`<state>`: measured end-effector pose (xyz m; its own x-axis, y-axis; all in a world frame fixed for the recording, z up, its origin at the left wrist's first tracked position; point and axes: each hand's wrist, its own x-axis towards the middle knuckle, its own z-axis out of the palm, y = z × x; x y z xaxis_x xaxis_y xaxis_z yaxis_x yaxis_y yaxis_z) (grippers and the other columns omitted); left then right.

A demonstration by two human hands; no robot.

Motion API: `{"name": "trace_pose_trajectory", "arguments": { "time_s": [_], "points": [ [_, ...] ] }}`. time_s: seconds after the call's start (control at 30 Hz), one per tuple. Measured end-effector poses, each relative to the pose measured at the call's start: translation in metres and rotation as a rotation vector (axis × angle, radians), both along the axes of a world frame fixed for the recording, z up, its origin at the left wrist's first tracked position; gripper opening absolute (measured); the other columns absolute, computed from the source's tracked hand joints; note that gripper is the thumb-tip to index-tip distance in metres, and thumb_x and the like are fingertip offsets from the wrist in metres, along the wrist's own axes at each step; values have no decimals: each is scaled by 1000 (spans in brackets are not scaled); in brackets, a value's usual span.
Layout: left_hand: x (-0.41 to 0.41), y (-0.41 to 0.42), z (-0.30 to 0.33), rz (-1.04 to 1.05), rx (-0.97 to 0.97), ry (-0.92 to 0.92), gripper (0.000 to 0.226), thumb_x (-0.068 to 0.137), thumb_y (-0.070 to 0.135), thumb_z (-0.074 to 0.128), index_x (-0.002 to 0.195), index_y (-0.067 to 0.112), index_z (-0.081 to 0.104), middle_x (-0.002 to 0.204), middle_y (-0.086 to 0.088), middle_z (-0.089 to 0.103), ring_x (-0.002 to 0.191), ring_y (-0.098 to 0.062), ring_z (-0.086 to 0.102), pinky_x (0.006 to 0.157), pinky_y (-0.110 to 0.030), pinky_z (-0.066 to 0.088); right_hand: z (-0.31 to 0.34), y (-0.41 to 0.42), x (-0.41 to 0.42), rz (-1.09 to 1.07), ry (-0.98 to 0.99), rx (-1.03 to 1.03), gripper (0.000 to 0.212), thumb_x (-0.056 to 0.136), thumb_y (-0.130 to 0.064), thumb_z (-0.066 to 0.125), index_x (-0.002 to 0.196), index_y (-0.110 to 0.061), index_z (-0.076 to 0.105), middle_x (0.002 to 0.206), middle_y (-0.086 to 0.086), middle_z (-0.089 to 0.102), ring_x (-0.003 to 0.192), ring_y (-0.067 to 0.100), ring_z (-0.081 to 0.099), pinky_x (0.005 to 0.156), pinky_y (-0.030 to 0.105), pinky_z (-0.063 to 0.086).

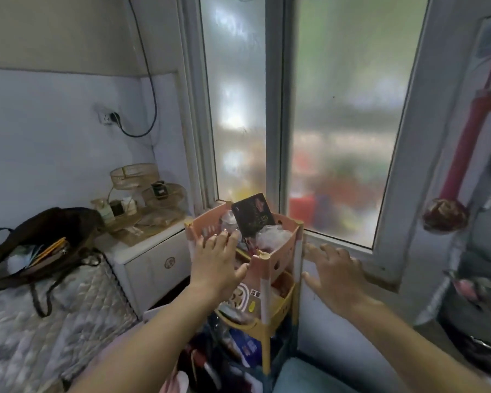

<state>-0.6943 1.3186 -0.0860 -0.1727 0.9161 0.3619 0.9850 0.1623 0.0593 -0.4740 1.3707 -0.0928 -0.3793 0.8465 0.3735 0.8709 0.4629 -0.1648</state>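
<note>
A tiered plastic rack stands in the corner under the window, with a pink top basket (284, 251) and a yellow basket (284, 302) below it. The pink basket holds a black packet (253, 217) standing upright and crumpled clear plastic bags (272, 236). My left hand (216, 265) reaches over the basket's left side with fingers spread and straight, holding nothing. My right hand (335, 276) is stretched out just right of the rack, fingers spread, near the window sill. Whether either hand touches the rack is unclear.
A white cabinet (150, 259) to the left carries gold wire baskets (136, 180) with small jars. A dark open bag (40, 245) lies on a quilted bed (48, 321). Frosted window panes (338, 123) fill the back. A red-handled tool (459, 165) hangs at right.
</note>
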Motion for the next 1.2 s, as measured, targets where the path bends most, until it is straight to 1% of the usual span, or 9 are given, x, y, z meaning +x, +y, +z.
{"name": "trace_pose_trajectory", "arguments": {
  "time_s": [0.27, 0.43, 0.53, 0.7, 0.87, 0.97, 1.03, 1.13, 1.2],
  "points": [
    [-24, 153, -50, -50, -136, -29, 72, 87, 54, 39, 146, 22, 10, 153, -8, 26, 140, -27, 22, 115, -47, 9, -30, 148, -61, 4, -40, -89, 64, 85, -44, 54, 140, -25, 27, 137, 2, 44, 123, 25, 43, 101, 42, 39],
    [-53, 239, -77, -69, -190, -16, 75, 87, 55, 41, 146, 23, 8, 154, -6, 24, 141, -25, 20, 116, -46, 6, -51, 247, -95, 153, -73, -159, 68, 83, -47, 58, 140, -27, 27, 141, 0, 42, 129, 23, 39, 106, 42, 37],
    [-58, 275, -94, -141, -191, -105, 80, 85, 58, 43, 146, 25, 4, 155, -1, 22, 142, -20, 20, 116, -42, 4, -66, 287, -108, 276, -135, -208, 73, 78, -51, 62, 140, -33, 28, 144, -6, 42, 131, 18, 39, 111, 41, 31],
    [-67, 307, -113, -244, -258, -231, 78, 82, 58, 48, 145, 30, 10, 150, 8, 32, 136, -13, 31, 116, -36, 8, -88, 317, -111, 400, -115, -254, 57, 80, -49, 60, 132, -37, 40, 134, -12, 54, 122, 10, 47, 106, 33, 36],
    [-82, 317, -115, -289, -210, -333, 72, 76, 64, 53, 138, 36, 29, 139, 14, 46, 127, -8, 41, 113, -30, 19, -82, 325, -112, 374, 92, -243, 32, 85, -40, 59, 116, -29, 56, 112, -8, 67, 100, 6, 60, 86, 22, 49],
    [-87, 315, -103, -328, -164, -514, 81, 64, 72, 57, 135, 44, 29, 133, 18, 48, 121, -8, 45, 107, -33, 36, -66, 317, -115, 342, 284, -226, 28, 81, -30, 68, 108, -22, 63, 103, -5, 70, 91, 4, 63, 79, 16, 50],
    [-89, 311, -90, -397, -132, -634, 85, 59, 72, 61, 133, 50, 26, 134, 20, 45, 121, -3, 42, 104, -31, 38, -51, 307, -118, 313, 394, -198, 27, 78, -23, 72, 104, -18, 66, 98, -2, 72, 86, 4, 64, 75, 10, 47],
    [-86, 301, -69, -502, -51, -730, 80, 59, 68, 66, 127, 60, 24, 131, 29, 39, 117, 16, 36, 99, -9, 33, -28, 283, -118, 269, 473, -158, 25, 77, -19, 71, 101, -14, 67, 93, -2, 71, 78, -5, 62, 69, 7, 48],
    [-80, 290, -52, -546, 27, -779, 80, 59, 69, 65, 125, 60, 21, 125, 37, 33, 111, 26, 31, 84, 8, 27, -12, 260, -114, 220, 551, -127, 23, 76, -18, 72, 99, -14, 67, 87, -12, 67, 73, -13, 60, 65, 3, 47]
  ]
}}
